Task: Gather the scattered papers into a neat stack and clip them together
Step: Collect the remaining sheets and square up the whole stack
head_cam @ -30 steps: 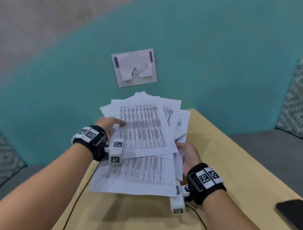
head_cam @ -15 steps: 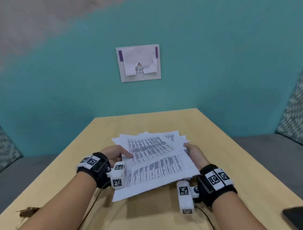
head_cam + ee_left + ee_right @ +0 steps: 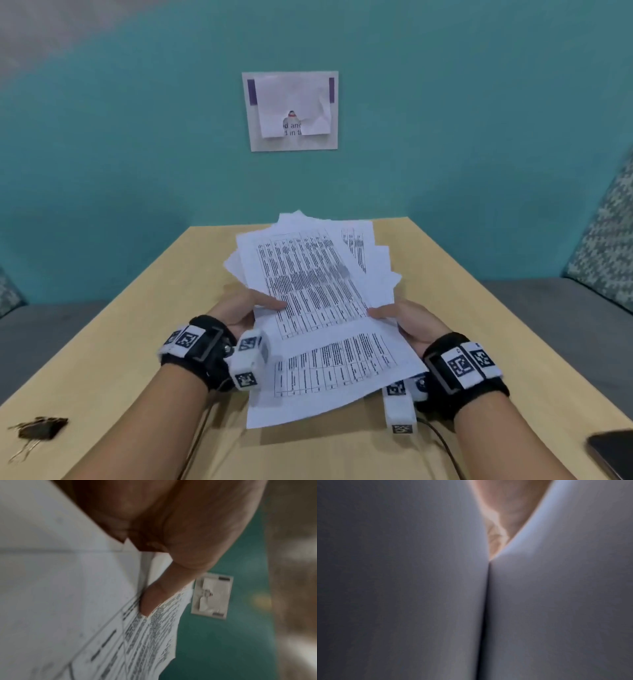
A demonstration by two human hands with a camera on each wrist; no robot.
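A loose, fanned bundle of printed papers (image 3: 318, 308) is held tilted above the wooden table (image 3: 137, 325), far end raised. My left hand (image 3: 246, 308) pinches its left edge, thumb on the top sheet, as the left wrist view shows with my thumb on the papers (image 3: 102, 615). My right hand (image 3: 400, 318) grips the right edge, thumb on top. The right wrist view is filled by blurred white sheets (image 3: 402, 588). A black binder clip (image 3: 42, 428) lies on the table at the near left, away from both hands.
A dark phone (image 3: 613, 452) lies at the table's near right corner. Cables (image 3: 445, 448) run from the wrist cameras across the near table. A paper sign (image 3: 291, 111) hangs on the teal wall. Grey seating (image 3: 548, 308) with patterned cushions flanks the table.
The bundle was tipped up a second ago, dropped nearly flat toward the table half a second ago, and is now tipped up again. Both hands keep hold of its edges.
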